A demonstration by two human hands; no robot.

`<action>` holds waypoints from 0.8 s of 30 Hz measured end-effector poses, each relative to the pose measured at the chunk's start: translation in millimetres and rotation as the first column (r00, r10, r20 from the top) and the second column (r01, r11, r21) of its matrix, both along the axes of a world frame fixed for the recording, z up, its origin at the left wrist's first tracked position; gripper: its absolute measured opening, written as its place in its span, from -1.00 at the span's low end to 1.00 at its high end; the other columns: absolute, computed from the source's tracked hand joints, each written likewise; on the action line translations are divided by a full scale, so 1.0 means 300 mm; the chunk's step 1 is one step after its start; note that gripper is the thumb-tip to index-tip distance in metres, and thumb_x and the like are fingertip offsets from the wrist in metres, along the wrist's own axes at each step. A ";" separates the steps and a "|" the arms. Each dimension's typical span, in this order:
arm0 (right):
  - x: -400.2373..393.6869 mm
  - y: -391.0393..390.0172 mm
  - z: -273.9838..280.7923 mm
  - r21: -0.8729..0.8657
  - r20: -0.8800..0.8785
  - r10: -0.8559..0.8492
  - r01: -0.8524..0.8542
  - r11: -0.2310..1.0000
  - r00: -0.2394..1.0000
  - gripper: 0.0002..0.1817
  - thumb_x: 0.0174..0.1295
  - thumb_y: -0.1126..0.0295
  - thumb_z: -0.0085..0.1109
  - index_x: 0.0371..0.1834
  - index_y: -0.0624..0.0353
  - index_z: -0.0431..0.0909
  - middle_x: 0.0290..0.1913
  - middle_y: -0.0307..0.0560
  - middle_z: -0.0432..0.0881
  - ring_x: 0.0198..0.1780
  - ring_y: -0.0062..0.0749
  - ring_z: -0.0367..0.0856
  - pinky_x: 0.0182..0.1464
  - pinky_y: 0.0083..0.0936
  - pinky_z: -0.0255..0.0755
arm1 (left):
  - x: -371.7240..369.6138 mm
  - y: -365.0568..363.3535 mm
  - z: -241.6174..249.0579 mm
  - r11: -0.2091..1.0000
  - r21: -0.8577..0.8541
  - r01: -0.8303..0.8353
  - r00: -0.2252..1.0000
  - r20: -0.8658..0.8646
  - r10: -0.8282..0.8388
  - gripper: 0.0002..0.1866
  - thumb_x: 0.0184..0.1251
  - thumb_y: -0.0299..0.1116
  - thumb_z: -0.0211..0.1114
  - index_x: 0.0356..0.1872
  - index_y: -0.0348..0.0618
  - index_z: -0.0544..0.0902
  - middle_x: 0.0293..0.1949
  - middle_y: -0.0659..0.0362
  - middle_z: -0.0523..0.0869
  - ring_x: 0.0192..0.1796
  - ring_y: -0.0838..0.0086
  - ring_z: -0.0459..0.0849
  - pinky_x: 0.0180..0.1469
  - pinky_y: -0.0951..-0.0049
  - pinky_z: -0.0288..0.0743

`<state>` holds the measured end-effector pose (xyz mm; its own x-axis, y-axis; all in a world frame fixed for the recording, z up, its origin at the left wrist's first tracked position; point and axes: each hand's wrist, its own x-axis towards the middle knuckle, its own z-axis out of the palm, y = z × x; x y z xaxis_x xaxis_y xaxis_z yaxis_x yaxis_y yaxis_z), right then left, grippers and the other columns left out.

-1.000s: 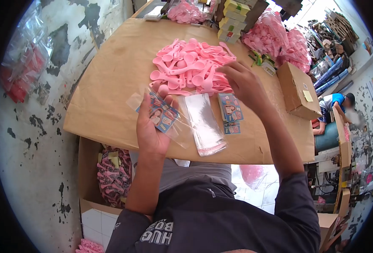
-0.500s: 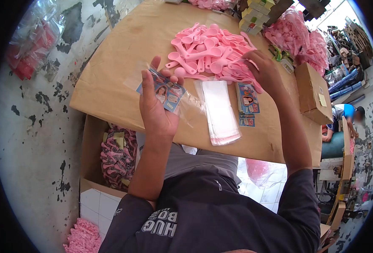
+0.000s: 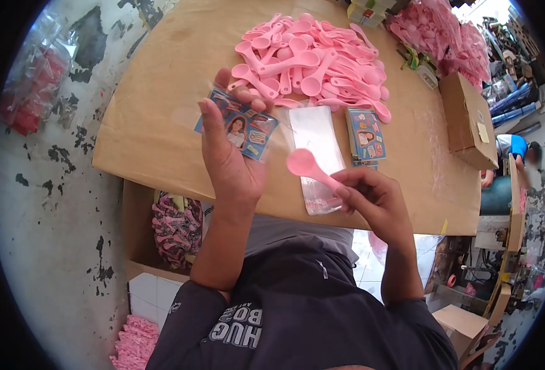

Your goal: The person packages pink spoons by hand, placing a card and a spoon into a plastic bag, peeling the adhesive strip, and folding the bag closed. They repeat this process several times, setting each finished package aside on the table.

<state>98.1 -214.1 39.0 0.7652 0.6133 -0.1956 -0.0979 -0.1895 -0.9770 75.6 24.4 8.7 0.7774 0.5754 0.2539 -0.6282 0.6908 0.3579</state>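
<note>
From where I stand, what counts is the line between the spoon [image 3: 304, 165] and the card [image 3: 254, 132]; the spoon is up off the counter [image 3: 161, 111], out to the left of the right hand [image 3: 376, 200], its handle end pinched between thumb and fingers, the hand closed only that far; its long axis slants from those fingers leftward and a little away from the body, bowl leading, so the bowl is the end nearest the card, near it but apart.

The left hand [image 3: 232, 169] is palm up, half open, fingers loosely curled behind the card and the thumb lying across its left part; clear film shows about the card, though I cannot make out where its open edge is; the card tilts, its lower right corner towards the bowl.

Under the spoon's line lie the bags [image 3: 317, 145], long side running away from the body; the card stack [image 3: 366, 137] sits just right of them, beyond the right hand; the pile [image 3: 309, 61] of pink spoons spreads past both.
</note>
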 end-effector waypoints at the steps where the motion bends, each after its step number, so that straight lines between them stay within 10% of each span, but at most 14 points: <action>1: -0.001 0.016 0.001 0.017 0.001 -0.005 0.005 1.000 1.000 -0.75 0.47 0.47 0.25 0.13 0.34 0.64 -0.20 -0.20 0.73 -0.25 -0.67 0.64 -0.21 -0.66 0.52 | 0.001 -0.019 -0.002 0.999 0.022 0.036 0.999 0.009 -0.036 -0.39 0.60 0.04 0.17 0.41 -0.21 0.41 -0.13 0.23 0.63 -0.06 0.51 0.64 0.28 0.32 0.57; 24: -0.040 0.017 0.005 0.304 -0.025 -0.131 0.133 0.943 0.991 -0.74 0.45 0.54 0.24 0.12 0.42 0.55 -0.10 0.01 0.73 -0.08 -0.41 0.77 0.05 -0.47 0.68 | -0.011 -0.133 -0.013 0.985 -0.059 0.160 0.987 -0.025 -0.162 -0.40 0.63 0.02 0.14 0.43 -0.21 0.36 -0.03 0.12 0.65 0.07 0.42 0.67 0.28 0.10 0.63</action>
